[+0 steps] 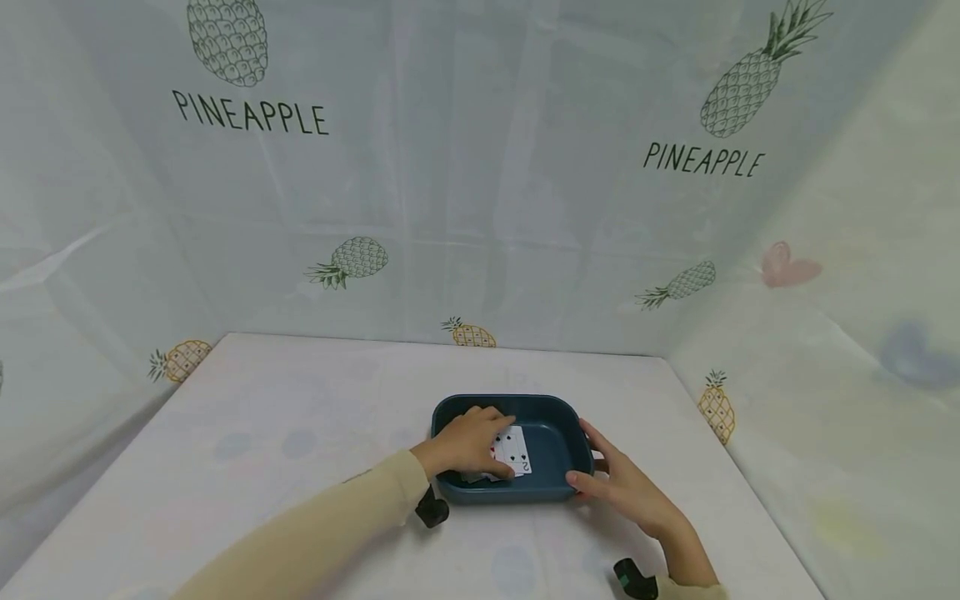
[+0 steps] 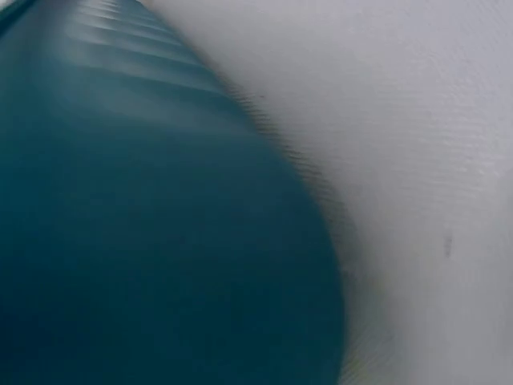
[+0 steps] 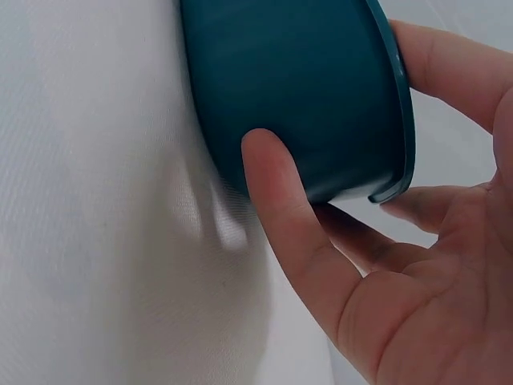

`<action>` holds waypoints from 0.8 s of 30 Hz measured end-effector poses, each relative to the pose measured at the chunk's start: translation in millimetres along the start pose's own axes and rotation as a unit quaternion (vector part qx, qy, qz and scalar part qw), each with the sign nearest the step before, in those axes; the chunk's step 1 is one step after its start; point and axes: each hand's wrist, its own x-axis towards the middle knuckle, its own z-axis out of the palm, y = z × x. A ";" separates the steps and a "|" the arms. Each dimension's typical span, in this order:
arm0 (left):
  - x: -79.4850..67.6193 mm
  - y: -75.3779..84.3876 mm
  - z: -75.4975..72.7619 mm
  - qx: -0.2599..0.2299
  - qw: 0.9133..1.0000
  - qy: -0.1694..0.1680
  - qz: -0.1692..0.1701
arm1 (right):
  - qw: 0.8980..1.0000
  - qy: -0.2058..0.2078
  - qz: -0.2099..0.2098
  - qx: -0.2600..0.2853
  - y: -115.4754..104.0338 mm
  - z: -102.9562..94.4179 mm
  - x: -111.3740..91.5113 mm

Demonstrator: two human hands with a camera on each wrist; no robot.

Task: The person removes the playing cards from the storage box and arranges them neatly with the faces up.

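Note:
A dark blue-green rectangular dish (image 1: 552, 450) with rounded corners stands on the table. Inside, toward its left half, lie several white playing cards (image 1: 516, 450), the top one marked with a 2 and black suit signs. Over them is my left hand (image 1: 471, 443), thumb and index finger spread wide apart at the cards; the palm side and part of the cards are hidden. My right hand (image 1: 626, 487) holds the dish's right end. In the right wrist view its thumb (image 3: 276, 184) presses the dish's outer wall (image 3: 296, 88) while other fingers reach round the rim.
The white-covered table (image 1: 300, 417) extends around the dish. A pineapple-print curtain (image 1: 465, 183) hangs behind it and along both sides. A black wrist camera (image 1: 432, 508) sits beneath the left wrist, close to the dish, and another black one (image 1: 634, 579) by the right wrist.

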 end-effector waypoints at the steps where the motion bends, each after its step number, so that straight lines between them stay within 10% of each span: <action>1: 0.2 -0.2 1.3 -0.003 1.000 0.001 -0.001 | 1.000 0.000 0.000 -0.001 -0.2 -0.1 -0.4; 24: 8.5 -5.6 18.7 -0.030 0.999 0.028 -0.007 | 0.999 -0.022 -0.005 0.024 6.9 -2.9 1.8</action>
